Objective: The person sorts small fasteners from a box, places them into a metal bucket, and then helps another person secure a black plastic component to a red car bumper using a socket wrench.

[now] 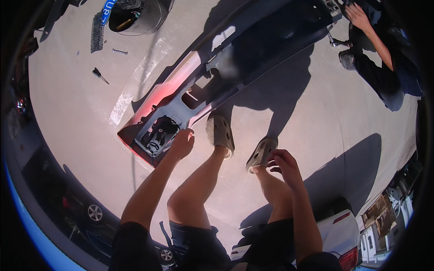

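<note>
A long red car bumper [169, 88] lies on the ground with its dark inner side up, slanting from lower left to upper right. Near its closest end, a round black-and-silver lamp unit [157, 141] sits in an opening. My left hand [182, 143] is beside that lamp, fingers curled on the bumper's inner edge; the fingertips are partly hidden. Off to the right, my right hand [285, 166] hangs in the air above my right shoe [262, 153]. Its fingers are loosely bent and apart, with nothing in them.
At the bumper's far end, a co-worker's hand [357, 17] rests near a ratchet-like tool [337, 42]. A bucket [151, 20], black grille piece [96, 34], wrench [120, 52] and screwdriver [100, 76] are at far left. A white car [337, 232] stands close at lower right.
</note>
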Demonstrator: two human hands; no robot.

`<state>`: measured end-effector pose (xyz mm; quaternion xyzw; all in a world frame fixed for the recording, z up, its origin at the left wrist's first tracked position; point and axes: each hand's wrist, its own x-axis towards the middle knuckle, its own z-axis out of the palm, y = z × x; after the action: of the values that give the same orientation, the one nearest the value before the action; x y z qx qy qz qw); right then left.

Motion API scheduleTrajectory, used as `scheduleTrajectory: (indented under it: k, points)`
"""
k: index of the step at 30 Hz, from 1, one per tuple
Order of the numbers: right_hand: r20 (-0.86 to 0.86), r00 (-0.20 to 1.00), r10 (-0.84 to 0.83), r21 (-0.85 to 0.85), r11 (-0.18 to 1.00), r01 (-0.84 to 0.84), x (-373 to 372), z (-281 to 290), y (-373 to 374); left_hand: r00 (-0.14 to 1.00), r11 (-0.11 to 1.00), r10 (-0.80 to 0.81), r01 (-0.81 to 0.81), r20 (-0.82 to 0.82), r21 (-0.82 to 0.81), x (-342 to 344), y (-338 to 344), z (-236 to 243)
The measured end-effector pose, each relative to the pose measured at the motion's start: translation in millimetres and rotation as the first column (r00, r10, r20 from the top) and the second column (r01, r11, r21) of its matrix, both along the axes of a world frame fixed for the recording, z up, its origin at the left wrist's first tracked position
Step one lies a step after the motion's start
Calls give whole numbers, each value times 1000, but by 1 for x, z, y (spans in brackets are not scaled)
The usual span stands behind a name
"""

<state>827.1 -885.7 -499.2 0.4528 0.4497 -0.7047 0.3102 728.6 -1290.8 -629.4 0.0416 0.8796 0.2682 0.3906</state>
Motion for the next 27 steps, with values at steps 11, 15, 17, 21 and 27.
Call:
scheduleTrajectory:
  k: [11, 15, 17, 21, 27]
  points:
    - [-298, 540, 787, 660, 579, -479, -176, -105, 37, 834, 838, -540, 522, -113, -160, -111, 148, -128]
    - [-345, 481, 806, 755, 543, -369, -216, -100, 41, 804, 788, -592, 591, 47, -172, -127, 143, -127]
    - [-340, 411, 846, 781, 497, -378, -228, -96, 40, 762, 738, -644, 642, 68, -208, -136, 131, -117]
    - [-97, 295, 951, 981, 141, -134, -239, -134, 64, 671, 644, -741, 725, 38, -247, -139, 140, -84]
    - [163, 274, 948, 987, -155, -49, -250, -214, 91, 713, 656, -695, 682, 92, -324, -145, 126, -4]
